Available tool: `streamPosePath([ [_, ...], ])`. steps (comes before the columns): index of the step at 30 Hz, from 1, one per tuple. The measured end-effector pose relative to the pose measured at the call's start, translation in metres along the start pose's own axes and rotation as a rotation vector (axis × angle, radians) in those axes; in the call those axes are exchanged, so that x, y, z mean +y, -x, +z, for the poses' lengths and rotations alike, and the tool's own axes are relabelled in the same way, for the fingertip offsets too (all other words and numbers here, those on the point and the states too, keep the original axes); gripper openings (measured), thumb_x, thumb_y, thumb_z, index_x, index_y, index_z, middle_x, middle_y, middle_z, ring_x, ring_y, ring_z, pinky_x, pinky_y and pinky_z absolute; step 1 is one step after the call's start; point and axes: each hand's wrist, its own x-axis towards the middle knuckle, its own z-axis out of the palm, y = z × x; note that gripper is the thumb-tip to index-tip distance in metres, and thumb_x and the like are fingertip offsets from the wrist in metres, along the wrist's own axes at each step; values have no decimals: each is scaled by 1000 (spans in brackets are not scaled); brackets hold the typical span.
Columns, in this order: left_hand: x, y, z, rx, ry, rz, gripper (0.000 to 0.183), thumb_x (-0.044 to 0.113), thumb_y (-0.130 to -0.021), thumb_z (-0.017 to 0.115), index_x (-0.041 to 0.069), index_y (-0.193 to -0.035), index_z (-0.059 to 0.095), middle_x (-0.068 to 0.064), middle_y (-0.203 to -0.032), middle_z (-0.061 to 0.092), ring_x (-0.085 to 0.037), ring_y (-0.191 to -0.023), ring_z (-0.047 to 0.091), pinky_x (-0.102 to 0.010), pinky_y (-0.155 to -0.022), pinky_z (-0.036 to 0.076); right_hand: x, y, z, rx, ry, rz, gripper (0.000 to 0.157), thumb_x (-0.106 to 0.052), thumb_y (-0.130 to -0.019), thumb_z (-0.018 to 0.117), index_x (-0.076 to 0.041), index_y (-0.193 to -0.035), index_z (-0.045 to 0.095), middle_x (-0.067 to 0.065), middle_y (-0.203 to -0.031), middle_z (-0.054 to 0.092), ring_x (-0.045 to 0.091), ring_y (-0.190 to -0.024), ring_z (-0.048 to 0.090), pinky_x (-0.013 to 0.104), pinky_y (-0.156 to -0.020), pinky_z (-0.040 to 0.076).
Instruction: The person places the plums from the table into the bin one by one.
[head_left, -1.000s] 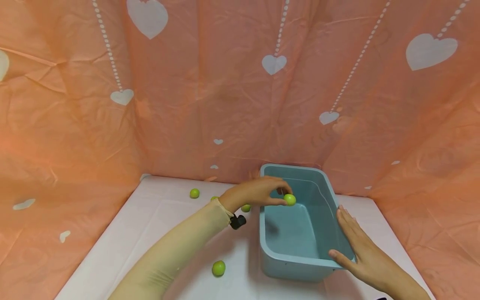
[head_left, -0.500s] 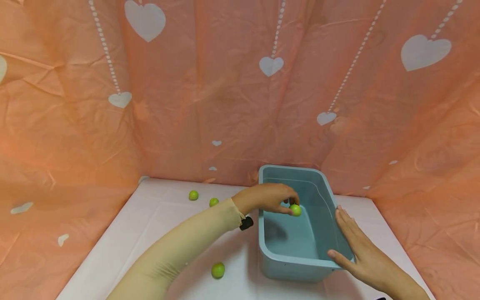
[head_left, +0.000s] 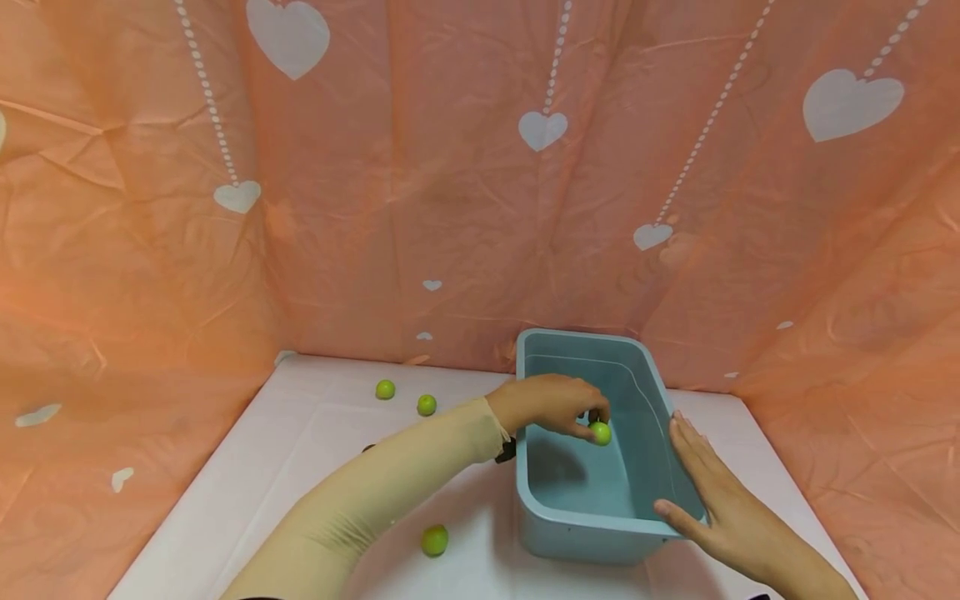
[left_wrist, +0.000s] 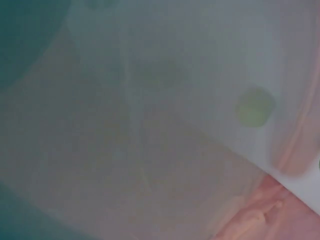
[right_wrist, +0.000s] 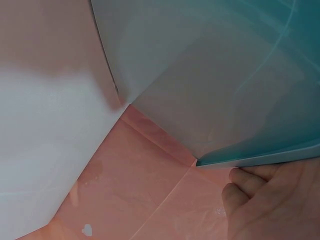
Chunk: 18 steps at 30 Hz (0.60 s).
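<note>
My left hand (head_left: pixel 551 402) reaches over the left rim of a blue-grey plastic bin (head_left: pixel 577 523). It pinches a small round green fruit (head_left: pixel 600 433) between thumb and fingertips, inside the bin and above its floor. Along the bin's right side lies my right hand (head_left: pixel 723 500), fingers straight against the outside and thumb spread over the near corner of the rim. The right wrist view has these fingers (right_wrist: pixel 250 182) just under the bin's edge (right_wrist: pixel 280 159). Haze fills the left wrist view, where a green fruit (left_wrist: pixel 255 106) appears and the hand's grip is hidden.
Two more green fruits lie at the back of the white table (head_left: pixel 300 433), a left one (head_left: pixel 385 389) and a right one (head_left: pixel 427 405). Another green fruit (head_left: pixel 434 540) lies near the front, left of the bin. Orange heart-patterned sheeting (head_left: pixel 465 208) encloses the table's back and sides.
My left hand has moved right and lower into the bin with the green fruit. The forearm has shifted along with it, uncovering a fruit at the back. My right hand keeps its place.
</note>
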Motion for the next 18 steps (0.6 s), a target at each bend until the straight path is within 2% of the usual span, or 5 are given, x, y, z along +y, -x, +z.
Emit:
streamPosePath([
  [7,0,-8,9,-37,32,-4,24,34,-103,76,20,-122,75,9,-112,72,-8,-106,67,-18,-84,50,1,-1,1,13,1,-14,106,-33,-94,84,-2,-171,17,16,-179,15,1,-162,-4,5,-120,0],
  [18,-3,-16,21,-64,20,-20,27,36,-102,78,20,-123,75,10,-111,73,-3,-102,65,-18,-86,52,1,0,1,14,3,-11,106,-33,-94,84,-2,-171,18,14,-179,13,-1,-162,-5,5,-120,-1],
])
